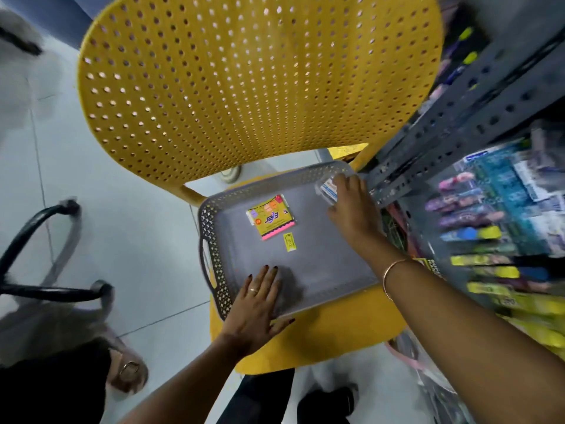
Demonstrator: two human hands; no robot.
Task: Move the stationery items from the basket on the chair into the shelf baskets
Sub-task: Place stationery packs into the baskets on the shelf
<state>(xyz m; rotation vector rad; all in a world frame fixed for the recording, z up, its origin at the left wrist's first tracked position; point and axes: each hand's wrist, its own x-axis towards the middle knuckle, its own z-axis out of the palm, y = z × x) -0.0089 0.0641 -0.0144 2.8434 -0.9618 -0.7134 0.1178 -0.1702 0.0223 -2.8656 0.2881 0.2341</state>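
While the left hand [256,304] lies flat and spread on the near rim of the grey basket [214,240], steadying it on the yellow chair [232,87], the right hand [351,206] reaches into the far corner and closes its fingers over a small clear-wrapped packet [327,186]; whether the packet is already lifted I cannot tell. Between the two hands, on the basket floor, lies a yellow sticky-note pack [270,217] with a pink edge, and just beside it, nearer the left hand, a small yellow tag [289,241]. All three look light, flat and thin. The wrapping is likely slick, so pinching the packet by its edges should hold better than pressing on its face. The sticky-note pack seems stiff enough to take by one side; the tag probably needs a fingernail slid under it. Just past the right hand stands the grey metal shelf [458,117], with blurred stock below it.
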